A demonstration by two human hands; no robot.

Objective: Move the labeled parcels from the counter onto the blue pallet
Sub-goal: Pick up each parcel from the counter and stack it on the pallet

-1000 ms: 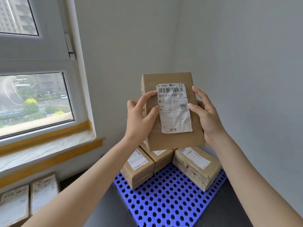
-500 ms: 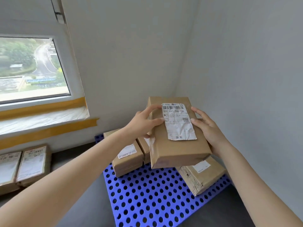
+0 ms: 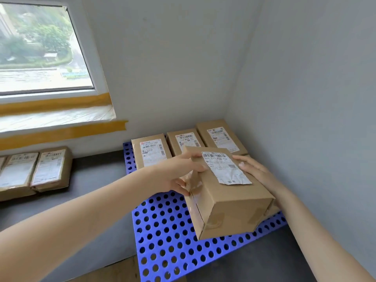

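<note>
A brown cardboard parcel (image 3: 230,202) with a white barcode label on top is held low over the blue perforated pallet (image 3: 162,237). My left hand (image 3: 179,174) grips its left side, thumb on the side face and fingers on the top. My right hand (image 3: 256,171) presses its right side. Three labeled parcels lie in a row at the back of the pallet: left (image 3: 150,152), middle (image 3: 184,140), right (image 3: 219,135). Another parcel under my right hand is mostly hidden. Two more labeled parcels (image 3: 51,168) lie on the grey counter (image 3: 97,176) at left.
The pallet fills the corner between the back wall and the right wall (image 3: 305,98). A window (image 3: 40,47) with a sill edged in yellow tape (image 3: 61,131) is at upper left. A wooden strip of floor (image 3: 122,269) shows below the counter edge.
Both hands brought the parcel down from chest height, label facing me, to just above the pallet with the label facing up. My view tilted downward, showing the row of parcels at the pallet's back.
</note>
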